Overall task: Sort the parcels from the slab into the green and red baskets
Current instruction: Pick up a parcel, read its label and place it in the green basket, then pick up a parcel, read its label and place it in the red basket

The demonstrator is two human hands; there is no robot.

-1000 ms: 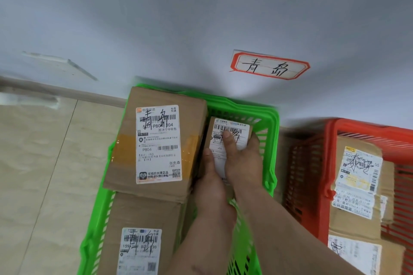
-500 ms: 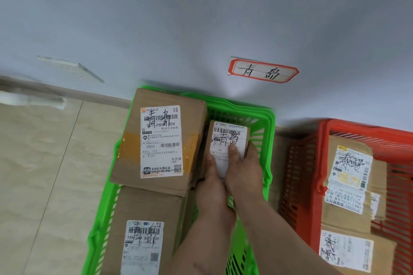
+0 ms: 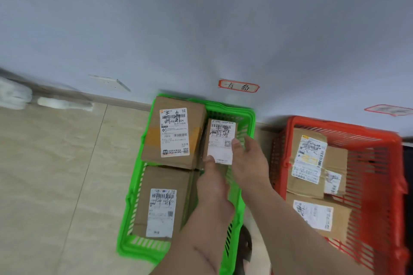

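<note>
**Small parcel going into green basket, release pending**

While both hands rest on it, the small brown cardboard parcel with a white label (image 3: 220, 140) sits in the far right corner of the green plastic basket (image 3: 250, 116), beside a larger brown cardboard box (image 3: 174, 131). Left hand (image 3: 212, 176) grip: thumb pressing its near edge. Right hand (image 3: 248, 158) grip: thumb on the label, fingers loosely spread. Risk: parcel looks propped against the box; letting go early could tip it into the gap.
</note>
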